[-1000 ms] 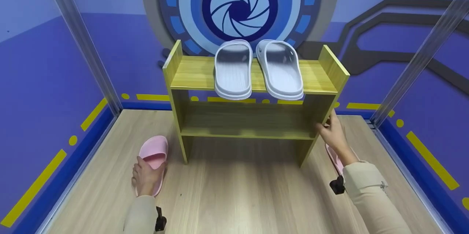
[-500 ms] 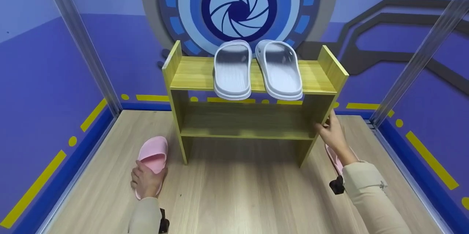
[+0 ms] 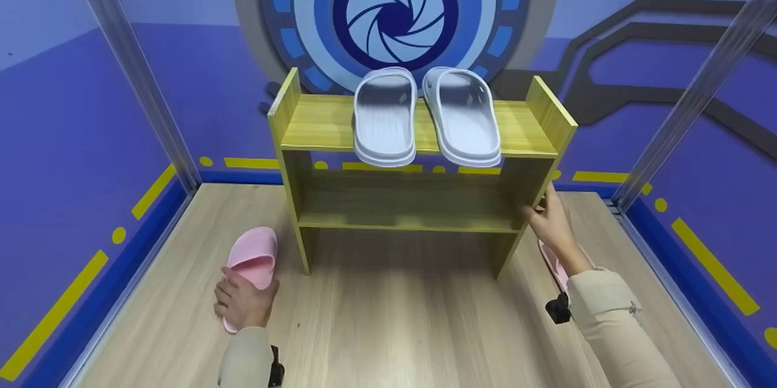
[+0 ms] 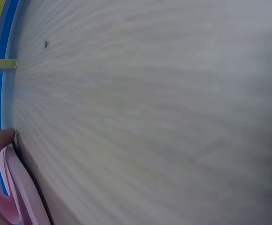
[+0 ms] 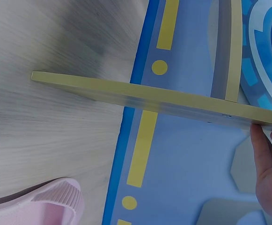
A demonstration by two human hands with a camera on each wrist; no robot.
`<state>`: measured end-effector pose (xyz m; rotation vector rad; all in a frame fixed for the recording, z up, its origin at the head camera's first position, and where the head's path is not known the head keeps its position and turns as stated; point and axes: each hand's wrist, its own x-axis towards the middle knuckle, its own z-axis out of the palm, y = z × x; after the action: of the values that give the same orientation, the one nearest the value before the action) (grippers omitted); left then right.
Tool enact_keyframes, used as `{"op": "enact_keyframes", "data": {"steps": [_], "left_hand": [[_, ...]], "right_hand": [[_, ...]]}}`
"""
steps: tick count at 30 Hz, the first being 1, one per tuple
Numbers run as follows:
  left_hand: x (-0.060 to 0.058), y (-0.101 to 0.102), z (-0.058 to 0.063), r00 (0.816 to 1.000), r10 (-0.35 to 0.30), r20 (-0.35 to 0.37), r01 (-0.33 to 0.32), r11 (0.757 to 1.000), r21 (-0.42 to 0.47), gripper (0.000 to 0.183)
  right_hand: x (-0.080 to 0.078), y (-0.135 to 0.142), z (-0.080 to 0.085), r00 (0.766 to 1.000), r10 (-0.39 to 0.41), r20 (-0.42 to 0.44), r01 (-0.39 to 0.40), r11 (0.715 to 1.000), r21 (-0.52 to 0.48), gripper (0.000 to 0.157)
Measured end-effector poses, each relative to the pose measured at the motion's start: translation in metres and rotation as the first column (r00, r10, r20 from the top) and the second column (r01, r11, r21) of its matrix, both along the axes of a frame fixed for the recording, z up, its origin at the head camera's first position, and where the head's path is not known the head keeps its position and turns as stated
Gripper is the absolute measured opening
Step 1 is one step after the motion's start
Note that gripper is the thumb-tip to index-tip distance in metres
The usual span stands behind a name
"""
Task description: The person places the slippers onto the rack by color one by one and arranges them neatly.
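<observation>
In the head view my left hand (image 3: 246, 303) grips the rear part of a pink slipper (image 3: 258, 248) on the wood-look surface, thumb on its right side and fingers on its left. Its palm hides the heel end. At the right, my right hand (image 3: 552, 224) pinches the right side panel (image 5: 159, 99) of a two-tier wooden shoe rack (image 3: 394, 218), thumb inside and fingers outside. A second pink slipper (image 5: 56, 206) lies right of the rack, partly covered by the right forearm in the head view. Two pale grey clogs (image 3: 385, 127) sit side by side on the upper shelf.
Blue painted walls (image 3: 188, 102) with yellow marks enclose the back and both sides. Metal posts (image 3: 698, 84) stand at the back corners. Wood-look surface (image 3: 400, 327) spreads in front of the rack and between the forearms.
My left hand has shifted slightly toward me, its wrist swinging a little right, still on the pink slipper. My right hand, the rack and the clogs have stayed put.
</observation>
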<state>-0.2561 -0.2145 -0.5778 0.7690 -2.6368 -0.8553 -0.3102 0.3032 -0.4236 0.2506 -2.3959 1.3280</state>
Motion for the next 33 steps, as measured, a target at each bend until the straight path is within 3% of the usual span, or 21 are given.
{"op": "enact_keyframes", "data": {"steps": [5,12,19,33], "left_hand": [[0.001,0.0,0.002,1.0,-0.004,0.008,0.004,1.0,-0.011,0.106],[0.001,-0.002,0.002,1.0,0.002,0.007,-0.002,1.0,-0.014,0.107],[-0.002,-0.006,0.001,1.0,0.007,-0.002,-0.007,1.0,-0.006,0.106],[-0.001,-0.012,0.012,0.997,-0.067,0.039,0.065,0.997,0.032,0.104]], "right_hand": [[0.002,-0.002,0.002,1.0,0.009,0.006,-0.009,1.0,-0.004,0.055],[0.02,-0.018,0.022,1.0,0.026,-0.014,-0.026,0.999,-0.018,0.053],[0.003,-0.003,0.002,1.0,0.0,-0.028,0.0,1.0,0.001,0.053],[0.005,-0.005,0.006,1.0,0.002,0.013,-0.002,1.0,-0.02,0.055]]}}
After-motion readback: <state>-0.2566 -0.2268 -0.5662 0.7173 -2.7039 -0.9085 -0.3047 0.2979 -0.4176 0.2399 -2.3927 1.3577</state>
